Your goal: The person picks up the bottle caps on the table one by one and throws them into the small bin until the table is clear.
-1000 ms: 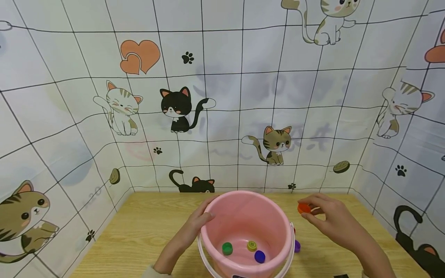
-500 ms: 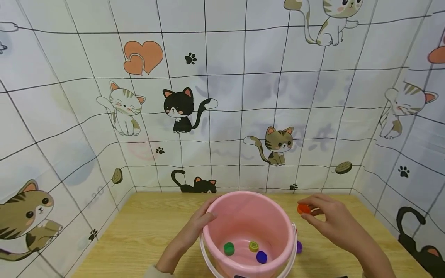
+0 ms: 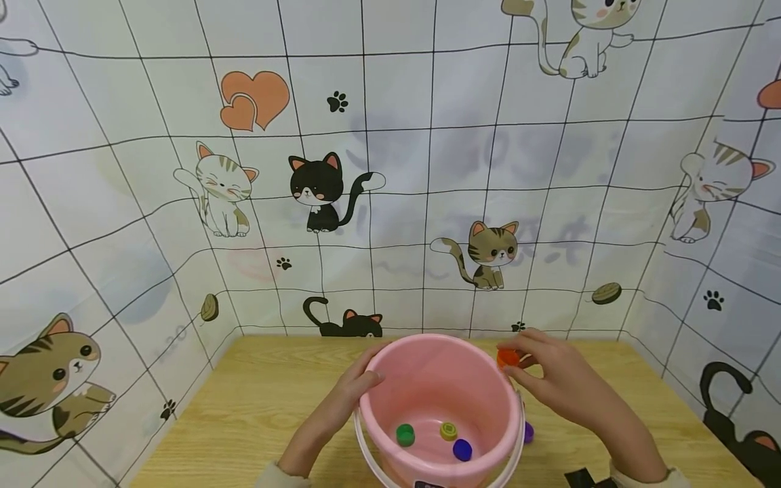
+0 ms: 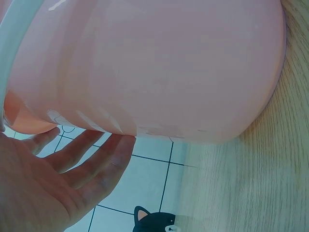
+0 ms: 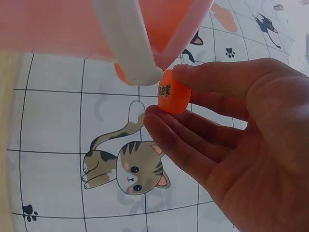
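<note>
A pink bucket [image 3: 390, 444] with a white handle [image 3: 370, 453] stands on the wooden table. My left hand [image 3: 338, 400] grips its left rim, thumb over the edge; in the left wrist view the fingers [image 4: 108, 164] lie along the outer wall. Just off the right rim, my right hand [image 3: 558, 376] pinches an orange bottle cap [image 3: 508, 357]. Dark printed characters show on this orange cap [image 5: 169, 92] in the right wrist view, close to the handle's end. Inside the bucket lie a green cap [image 3: 405, 435], a yellow cap [image 3: 448, 431] and a blue cap [image 3: 462, 450].
A purple cap [image 3: 529, 432] lies on the table [image 3: 262, 386] right of the bucket, partly hidden by it. Some black object [image 3: 579, 478] shows at the bottom edge near the right sleeve. Cat-patterned sheeting [image 3: 396, 203] stands behind and at both sides.
My right hand has moved left with the orange cap, from right of the bucket up to its rim. The left hand keeps its grip on the bucket. The head view has shifted slightly.
</note>
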A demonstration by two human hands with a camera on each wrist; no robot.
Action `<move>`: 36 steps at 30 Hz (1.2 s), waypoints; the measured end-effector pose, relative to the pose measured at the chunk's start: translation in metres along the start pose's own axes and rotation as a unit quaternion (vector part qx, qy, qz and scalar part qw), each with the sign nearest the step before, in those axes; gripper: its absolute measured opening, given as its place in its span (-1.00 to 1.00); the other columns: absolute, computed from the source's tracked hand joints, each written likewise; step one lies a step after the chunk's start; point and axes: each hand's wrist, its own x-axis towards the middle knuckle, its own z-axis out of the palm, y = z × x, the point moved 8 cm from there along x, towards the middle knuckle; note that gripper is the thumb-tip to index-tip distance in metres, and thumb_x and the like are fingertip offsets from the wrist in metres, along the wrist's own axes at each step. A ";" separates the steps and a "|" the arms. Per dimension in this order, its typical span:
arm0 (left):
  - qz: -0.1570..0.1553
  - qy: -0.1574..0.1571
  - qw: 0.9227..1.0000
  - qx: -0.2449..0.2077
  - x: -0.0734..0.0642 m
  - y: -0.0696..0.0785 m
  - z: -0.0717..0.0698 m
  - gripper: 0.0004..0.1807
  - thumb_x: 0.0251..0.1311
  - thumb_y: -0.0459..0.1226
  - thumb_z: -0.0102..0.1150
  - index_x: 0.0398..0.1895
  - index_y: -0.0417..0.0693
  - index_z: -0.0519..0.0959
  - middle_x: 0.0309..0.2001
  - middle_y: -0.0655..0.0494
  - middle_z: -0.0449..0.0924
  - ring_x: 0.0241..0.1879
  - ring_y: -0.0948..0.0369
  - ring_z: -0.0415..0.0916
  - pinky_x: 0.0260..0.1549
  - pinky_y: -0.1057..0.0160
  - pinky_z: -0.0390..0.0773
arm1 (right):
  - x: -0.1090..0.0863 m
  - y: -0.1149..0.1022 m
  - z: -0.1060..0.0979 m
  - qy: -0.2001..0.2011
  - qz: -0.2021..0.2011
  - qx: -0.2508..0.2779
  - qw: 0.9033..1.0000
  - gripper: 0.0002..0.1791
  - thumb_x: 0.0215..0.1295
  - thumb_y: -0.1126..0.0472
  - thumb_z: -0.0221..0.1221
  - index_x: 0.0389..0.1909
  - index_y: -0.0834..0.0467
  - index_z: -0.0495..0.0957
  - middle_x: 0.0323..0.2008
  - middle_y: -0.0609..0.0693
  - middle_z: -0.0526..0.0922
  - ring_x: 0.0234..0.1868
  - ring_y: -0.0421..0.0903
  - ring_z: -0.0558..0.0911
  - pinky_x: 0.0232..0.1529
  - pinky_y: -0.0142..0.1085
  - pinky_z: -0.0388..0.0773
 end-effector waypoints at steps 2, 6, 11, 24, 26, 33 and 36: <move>-0.001 0.001 1.000 0.001 0.001 0.000 0.000 -0.42 0.52 -0.15 -0.10 0.58 0.23 0.22 0.41 -0.17 0.41 0.03 -0.26 0.67 0.02 -0.14 0.71 | 0.006 -0.002 -0.001 -0.006 -0.006 -0.009 1.000 -0.70 0.23 0.32 0.42 -0.02 0.07 0.71 -0.14 -0.15 0.69 -0.25 -0.27 0.73 -0.27 -0.44 0.71; -0.001 0.002 1.000 0.005 0.002 -0.001 0.000 -0.43 0.51 -0.14 -0.10 0.57 0.24 0.23 0.40 -0.17 0.42 0.05 -0.26 0.67 0.02 -0.11 0.71 | 0.021 -0.011 -0.006 -0.003 -0.031 -0.022 0.999 -0.70 0.19 0.36 0.43 -0.06 0.08 0.71 -0.16 -0.14 0.71 -0.26 -0.25 0.73 -0.26 -0.44 0.71; 0.002 0.002 1.000 0.006 0.001 0.000 0.000 -0.43 0.51 -0.15 -0.09 0.55 0.22 0.25 0.38 -0.19 0.44 0.05 -0.27 0.66 0.03 -0.10 0.71 | 0.040 -0.027 -0.014 -0.009 -0.057 -0.027 0.998 -0.71 0.20 0.35 0.42 -0.06 0.08 0.71 -0.16 -0.13 0.72 -0.27 -0.24 0.74 -0.25 -0.41 0.72; 0.006 0.009 1.000 0.012 0.002 0.000 -0.001 -0.43 0.49 -0.17 -0.08 0.55 0.21 0.27 0.38 -0.20 0.43 0.07 -0.28 0.63 0.05 -0.11 0.68 | 0.080 -0.056 -0.016 -0.072 -0.082 -0.034 0.993 -0.80 0.31 0.28 0.37 -0.06 0.11 0.71 -0.21 -0.13 0.65 -0.25 -0.26 0.66 -0.23 -0.41 0.68; 0.006 0.008 1.000 0.012 0.002 0.001 -0.001 -0.43 0.49 -0.17 -0.08 0.54 0.21 0.27 0.37 -0.22 0.43 0.07 -0.29 0.62 0.04 -0.11 0.69 | 0.085 -0.054 -0.011 -0.097 -0.065 -0.038 0.992 -0.77 0.32 0.27 0.36 -0.02 0.12 0.72 -0.18 -0.10 0.66 -0.23 -0.24 0.65 -0.23 -0.41 0.67; 0.003 0.004 1.000 0.007 0.001 0.000 0.000 -0.44 0.50 -0.17 -0.09 0.54 0.21 0.27 0.38 -0.22 0.42 0.07 -0.29 0.63 0.04 -0.15 0.68 | 0.094 -0.044 0.008 -0.154 -0.052 -0.030 0.986 -0.77 0.31 0.26 0.36 -0.03 0.08 0.74 -0.11 -0.04 0.69 -0.15 -0.15 0.63 -0.18 -0.34 0.67; 0.005 0.004 1.000 0.009 0.001 0.001 0.000 -0.44 0.50 -0.17 -0.09 0.54 0.23 0.27 0.38 -0.19 0.42 0.08 -0.27 0.63 0.06 -0.14 0.67 | 0.097 -0.040 0.016 -0.165 -0.055 -0.031 0.984 -0.78 0.31 0.24 0.37 -0.04 0.09 0.73 -0.11 -0.05 0.69 -0.14 -0.14 0.62 -0.18 -0.33 0.67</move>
